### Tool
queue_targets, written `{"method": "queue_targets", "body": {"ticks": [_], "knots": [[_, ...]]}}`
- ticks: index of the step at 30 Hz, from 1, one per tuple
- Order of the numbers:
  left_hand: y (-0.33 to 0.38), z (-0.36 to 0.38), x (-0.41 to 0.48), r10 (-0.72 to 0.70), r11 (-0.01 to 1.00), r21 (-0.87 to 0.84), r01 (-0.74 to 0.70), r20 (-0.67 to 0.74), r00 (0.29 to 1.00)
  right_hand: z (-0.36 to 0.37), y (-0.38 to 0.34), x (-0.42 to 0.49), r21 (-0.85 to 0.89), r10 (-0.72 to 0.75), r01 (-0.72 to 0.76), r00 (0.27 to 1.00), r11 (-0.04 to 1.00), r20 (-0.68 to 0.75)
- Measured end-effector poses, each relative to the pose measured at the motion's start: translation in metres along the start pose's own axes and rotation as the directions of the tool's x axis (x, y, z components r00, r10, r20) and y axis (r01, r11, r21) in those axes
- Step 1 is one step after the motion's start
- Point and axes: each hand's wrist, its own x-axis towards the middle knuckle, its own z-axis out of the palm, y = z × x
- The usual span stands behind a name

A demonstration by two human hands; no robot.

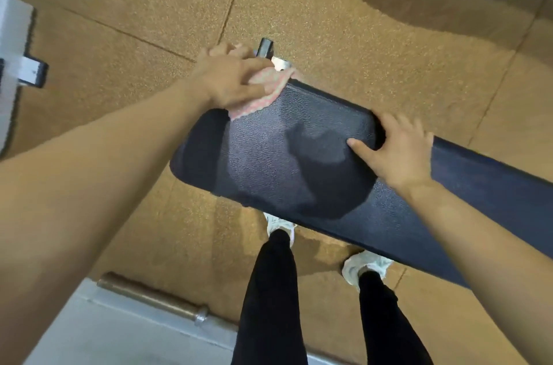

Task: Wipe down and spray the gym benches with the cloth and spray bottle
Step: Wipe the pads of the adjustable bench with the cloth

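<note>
**Wiping the end corner of the bench pad**

The dark padded bench (314, 113) runs from the lower right to its rounded end at centre, above a speckled tan floor (119, 5). The step in hand looks to be wiping that end. To do it well, I would keep the pressure even and draw the cloth in overlapping strokes along the pad toward the other hand. The strokes should also take in the rounded edges and the near side. A paler sheen mid-pad may be damp or only light; I cannot tell which.

The right hand (395, 152) steadies the bench. Its fingers hook over the far edge and its thumb lies flat on top, a narrow grip on the pad itself. The left hand (227, 74) sits at the far corner of the end, with its grip closed over the cloth and its fingers bent down past the edge.

The pink cloth (260, 95) lies bunched under that palm, touching the pad's corner. A flap spreads out from beside the thumb onto the top surface. The spray bottle is not in view, so spraying would likely mean freeing a hand first.
</note>
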Motion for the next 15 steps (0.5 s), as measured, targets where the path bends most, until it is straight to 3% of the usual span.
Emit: {"method": "queue_targets", "body": {"ticks": [10, 15], "knots": [[0.089, 0.01, 0.033, 0.096, 0.987, 0.119, -0.107, 0.102, 0.99, 0.013, 0.031, -0.004, 0.08, -0.039, 0.04, 0.999, 0.996, -0.02], [0.131, 0.021, 0.041, 0.135, 0.977, 0.146, -0.153, 0.13, 0.982, 0.008, 0.043, -0.006, 0.202, -0.061, 0.065, 0.998, 0.977, -0.028]]}}
